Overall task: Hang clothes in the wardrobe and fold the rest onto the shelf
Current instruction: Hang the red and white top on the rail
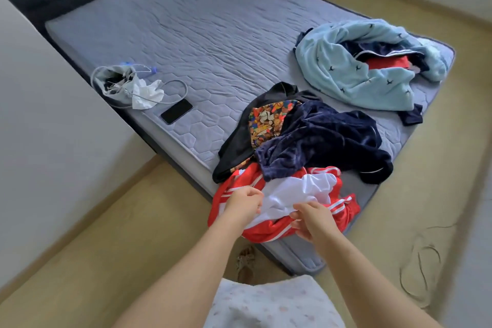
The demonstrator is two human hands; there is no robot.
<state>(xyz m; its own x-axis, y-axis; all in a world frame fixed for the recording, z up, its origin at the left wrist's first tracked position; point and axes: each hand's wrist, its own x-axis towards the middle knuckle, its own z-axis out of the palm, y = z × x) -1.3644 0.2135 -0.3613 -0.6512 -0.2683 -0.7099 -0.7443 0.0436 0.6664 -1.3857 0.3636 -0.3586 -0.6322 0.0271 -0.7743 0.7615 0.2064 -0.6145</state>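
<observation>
Left hand (pixel 243 204) and right hand (pixel 312 220) pinch red jacket (pixel 266 231) on grey mattress (pixel 186 21), beige floor (pixel 106 234) around.

Glossy red garment (pixel 269 229), plush navy one (pixel 322 141), seemingly quilted matt mattress (pixel 186 21).

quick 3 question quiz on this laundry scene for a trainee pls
1. True or false: the left hand and right hand both pinch the red-and-white jacket.
2. Nearest the phone lies: A crumpled white tissue, B light blue fleece, C patterned cloth.
3. Which garment partly covers that jacket?
Key: 1 true; 2 A; 3 the navy velvet garment.
</observation>
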